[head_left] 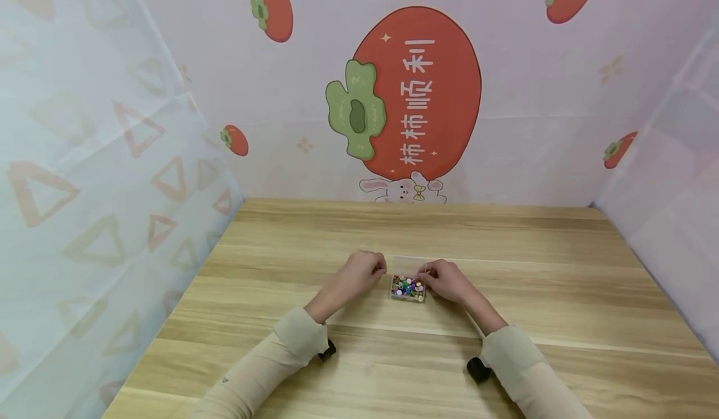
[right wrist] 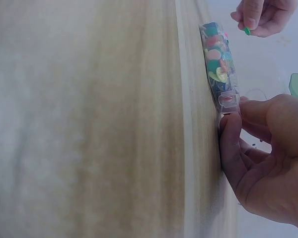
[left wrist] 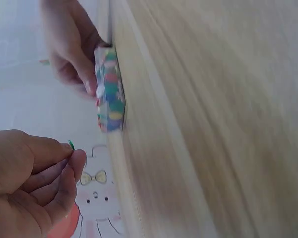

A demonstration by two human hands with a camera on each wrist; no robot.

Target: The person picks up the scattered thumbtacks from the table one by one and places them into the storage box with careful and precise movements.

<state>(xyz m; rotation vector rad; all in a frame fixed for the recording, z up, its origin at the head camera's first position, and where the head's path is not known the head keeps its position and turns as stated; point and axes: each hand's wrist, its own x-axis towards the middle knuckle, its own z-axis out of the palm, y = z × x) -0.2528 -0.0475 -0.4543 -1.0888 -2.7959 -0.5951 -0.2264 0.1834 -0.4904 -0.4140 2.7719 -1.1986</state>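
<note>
A small clear plastic box (right wrist: 229, 101) stands on the table between my hands, full of colourful thumbtacks (head_left: 407, 286). Its transparent lid (head_left: 405, 261) appears raised at the far side, though it is faint. To the left of the box, my left hand (head_left: 362, 270) pinches a green thumbtack (left wrist: 71, 145) between thumb and forefinger, apart from the box and above the table. My right hand (head_left: 448, 281) grips the right end of the box with thumb and fingers, best seen in the right wrist view.
The wood-grain table (head_left: 393, 369) extends around the box on all sides. A patterned sheet (head_left: 539, 107) with persimmon drawings rises behind it, with further sheets at left and right. Dark wrist cameras (head_left: 479, 369) hang under both sleeves, close to the tabletop.
</note>
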